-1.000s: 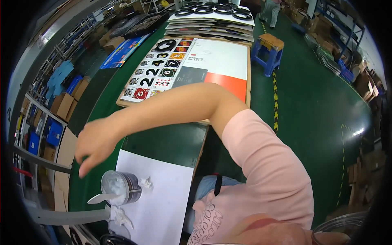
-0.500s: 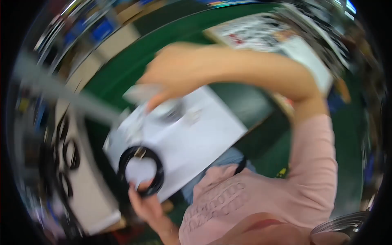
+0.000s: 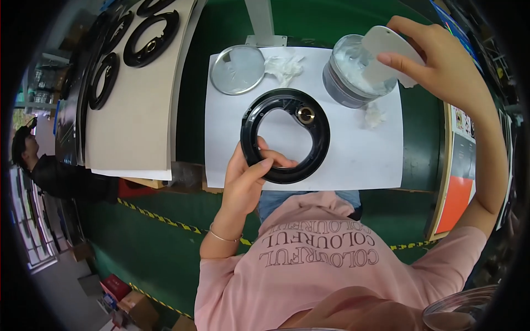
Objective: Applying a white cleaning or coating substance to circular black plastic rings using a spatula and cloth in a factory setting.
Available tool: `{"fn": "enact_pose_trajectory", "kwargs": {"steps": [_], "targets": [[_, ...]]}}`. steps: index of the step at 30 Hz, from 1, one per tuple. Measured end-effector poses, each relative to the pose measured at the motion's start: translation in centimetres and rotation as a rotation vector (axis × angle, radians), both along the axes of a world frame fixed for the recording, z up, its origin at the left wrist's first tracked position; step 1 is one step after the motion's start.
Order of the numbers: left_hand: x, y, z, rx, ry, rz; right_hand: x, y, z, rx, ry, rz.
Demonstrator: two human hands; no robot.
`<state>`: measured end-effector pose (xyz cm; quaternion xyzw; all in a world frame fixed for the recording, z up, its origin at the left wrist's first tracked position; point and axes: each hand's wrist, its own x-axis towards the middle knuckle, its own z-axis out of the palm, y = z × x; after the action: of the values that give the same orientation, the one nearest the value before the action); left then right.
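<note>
My left hand (image 3: 243, 182) grips the lower left of a black ring-shaped part (image 3: 323, 135), fingers through its opening, above a white sheet (image 3: 367, 160). A small brass-coloured round insert (image 3: 305, 115) sits in the ring's upper right. At the upper right, my right hand (image 3: 441, 60) pinches a flat white plastic scraper (image 3: 387, 47) over an open tub (image 3: 338, 88) of whitish paste. The scraper's lower edge reaches into the tub's mouth. A round clear lid (image 3: 237, 69) lies left of a crumpled tissue (image 3: 285, 68); a smaller white wad (image 3: 374, 116) lies below the tub.
Several black rings (image 3: 152, 38) lie on and beside a beige board (image 3: 130, 127) at the left. A grey post (image 3: 259, 19) stands behind the sheet. Printed sheets (image 3: 458, 182) lie at the right, under my right forearm. Another person (image 3: 47, 165) is at the far left.
The view has turned and sharpened from blur. The ring, still in my left hand, now appears more central and upright. My right hand and the scraper now appear at the upper right, by the tub.
</note>
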<state>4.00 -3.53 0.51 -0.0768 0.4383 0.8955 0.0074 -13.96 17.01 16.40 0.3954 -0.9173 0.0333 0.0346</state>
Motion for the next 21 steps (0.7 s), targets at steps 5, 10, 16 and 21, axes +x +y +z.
{"fn": "enact_pose_trajectory", "kwargs": {"steps": [5,10,16,21], "targets": [[-0.7,-0.4,-0.8,-0.023,0.010,-0.042,-1.9,0.4,-0.7,0.072,0.083,0.190],[-0.3,-0.9,-1.3,0.075,-0.026,-0.038,-2.0,2.2,-0.9,-0.072,-0.110,-0.117],[-0.5,-1.4,-1.9,0.134,-0.112,-0.116,-4.2,7.4,-1.1,-0.262,-0.113,-0.407],[-0.7,-1.6,-1.5,0.037,-0.042,-0.231,-4.4,6.2,-2.9,-0.253,-0.217,-0.369]]}}
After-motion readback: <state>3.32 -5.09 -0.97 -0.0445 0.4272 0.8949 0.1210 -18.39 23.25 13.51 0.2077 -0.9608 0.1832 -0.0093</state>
